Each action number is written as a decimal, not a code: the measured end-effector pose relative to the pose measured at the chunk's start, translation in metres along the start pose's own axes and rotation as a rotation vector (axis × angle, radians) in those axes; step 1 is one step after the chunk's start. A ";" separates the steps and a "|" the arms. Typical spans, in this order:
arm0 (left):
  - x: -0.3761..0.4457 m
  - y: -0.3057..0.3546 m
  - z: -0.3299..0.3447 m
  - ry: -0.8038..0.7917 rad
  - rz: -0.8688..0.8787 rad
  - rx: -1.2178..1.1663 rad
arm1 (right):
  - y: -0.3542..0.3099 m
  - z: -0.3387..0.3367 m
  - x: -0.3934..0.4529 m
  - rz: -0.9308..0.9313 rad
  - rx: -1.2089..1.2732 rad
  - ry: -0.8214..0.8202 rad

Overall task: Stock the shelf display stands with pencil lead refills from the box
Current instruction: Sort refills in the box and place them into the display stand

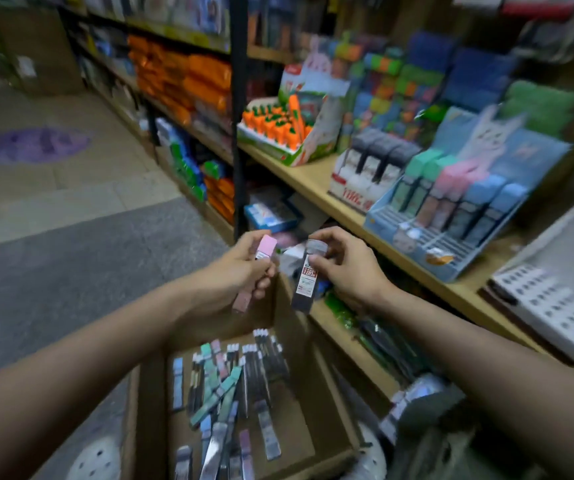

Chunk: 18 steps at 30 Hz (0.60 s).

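left hand [244, 268] gripped a pink refill [264, 249], right hand [344, 268] a black refill [308, 278]; blue stand [417, 244] was part filled, box [327, 441] held many more

Blue stand [451, 216] front slots free; rear stocked.
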<state>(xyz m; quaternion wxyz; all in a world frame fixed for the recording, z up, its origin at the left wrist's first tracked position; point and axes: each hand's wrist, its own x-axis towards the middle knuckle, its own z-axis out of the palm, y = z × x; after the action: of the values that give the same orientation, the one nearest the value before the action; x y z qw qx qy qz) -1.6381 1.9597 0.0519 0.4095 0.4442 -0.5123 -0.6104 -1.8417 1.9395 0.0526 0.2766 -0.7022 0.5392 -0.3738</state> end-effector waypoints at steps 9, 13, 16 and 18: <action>0.025 0.038 0.046 -0.275 -0.006 -0.224 | -0.035 -0.093 -0.007 -0.055 -0.099 0.229; 0.043 0.036 0.058 -0.306 0.003 -0.229 | -0.050 -0.125 -0.004 -0.064 -0.182 0.314; 0.054 0.041 0.060 -0.258 0.031 -0.167 | -0.063 -0.151 0.008 -0.060 -0.156 0.435; 0.060 0.044 0.060 -0.229 0.063 -0.121 | -0.069 -0.164 0.019 -0.055 -0.156 0.484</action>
<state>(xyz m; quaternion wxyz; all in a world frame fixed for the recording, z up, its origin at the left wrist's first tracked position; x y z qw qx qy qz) -1.7099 1.9122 0.0927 0.3933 0.3299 -0.5316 -0.6737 -1.9363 1.9420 0.2045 0.0743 -0.6260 0.5975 -0.4956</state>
